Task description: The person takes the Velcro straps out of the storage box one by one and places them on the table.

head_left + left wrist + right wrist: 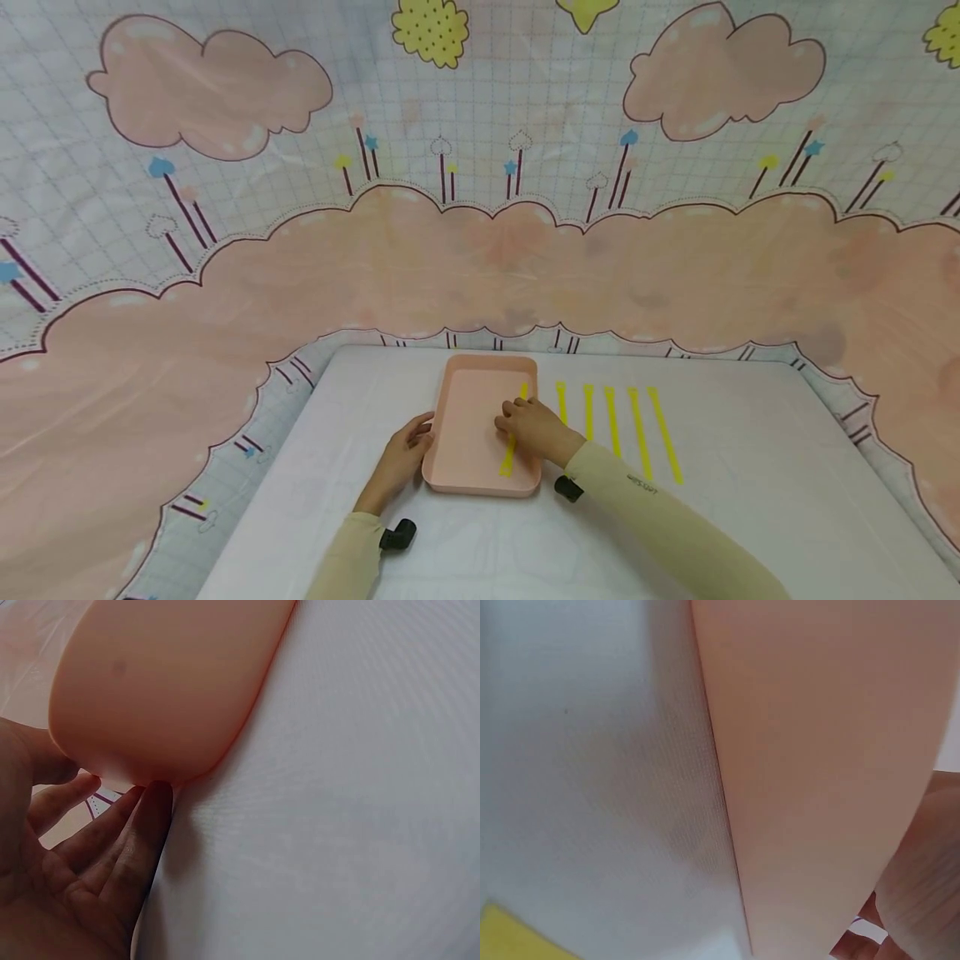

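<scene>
A shallow pink tray (480, 487) lies on the white table. Inside it, along the right side, is a long thin yellow strip (507, 467) with wider ends. My right hand (536, 425) reaches over the tray's right rim and grips the strip near its middle; the fingertips are partly hidden. In the right wrist view the tray wall (817, 750) covers most of that hand (922, 877). At the tray's left side, my left hand (405, 454) touches the outer wall with extended fingers. The left wrist view shows those fingertips (154, 802) against the wall.
Several similar yellow strips (640, 429) lie side by side on the table (750, 467), right of the tray. My right forearm crosses in front of their near ends. Behind the table hangs a printed cloth (525, 267) with clouds.
</scene>
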The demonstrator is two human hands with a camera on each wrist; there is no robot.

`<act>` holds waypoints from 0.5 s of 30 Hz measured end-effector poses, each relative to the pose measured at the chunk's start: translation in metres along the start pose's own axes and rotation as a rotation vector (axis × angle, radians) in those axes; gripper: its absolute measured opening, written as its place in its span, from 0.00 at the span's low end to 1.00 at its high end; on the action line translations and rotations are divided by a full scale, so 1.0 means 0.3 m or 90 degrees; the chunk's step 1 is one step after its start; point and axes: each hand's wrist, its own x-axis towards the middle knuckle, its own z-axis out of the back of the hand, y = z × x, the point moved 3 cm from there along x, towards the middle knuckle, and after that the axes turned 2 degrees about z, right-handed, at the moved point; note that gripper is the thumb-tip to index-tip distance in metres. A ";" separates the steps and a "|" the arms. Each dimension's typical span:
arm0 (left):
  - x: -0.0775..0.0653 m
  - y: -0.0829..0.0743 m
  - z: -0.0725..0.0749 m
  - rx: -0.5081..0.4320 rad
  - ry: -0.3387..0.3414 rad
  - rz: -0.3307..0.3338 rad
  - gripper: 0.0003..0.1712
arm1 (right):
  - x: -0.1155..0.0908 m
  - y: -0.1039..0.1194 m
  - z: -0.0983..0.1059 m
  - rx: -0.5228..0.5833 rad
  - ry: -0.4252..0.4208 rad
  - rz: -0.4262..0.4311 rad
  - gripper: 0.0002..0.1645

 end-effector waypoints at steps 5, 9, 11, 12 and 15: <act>-0.004 -0.004 -0.003 -0.001 -0.003 -0.008 0.25 | 0.006 0.000 -0.007 -0.007 0.019 -0.001 0.05; -0.003 -0.002 -0.004 -0.004 -0.004 -0.012 0.25 | 0.008 -0.002 -0.012 -0.009 0.042 -0.007 0.07; -0.003 0.000 -0.005 0.000 -0.005 -0.013 0.25 | 0.007 -0.003 -0.013 -0.004 0.047 -0.009 0.07; -0.004 0.000 -0.005 0.004 -0.005 -0.011 0.25 | 0.007 -0.003 -0.013 -0.004 0.047 -0.008 0.07; -0.004 0.001 -0.004 0.008 -0.007 -0.003 0.25 | 0.005 -0.002 -0.011 -0.005 0.037 -0.003 0.06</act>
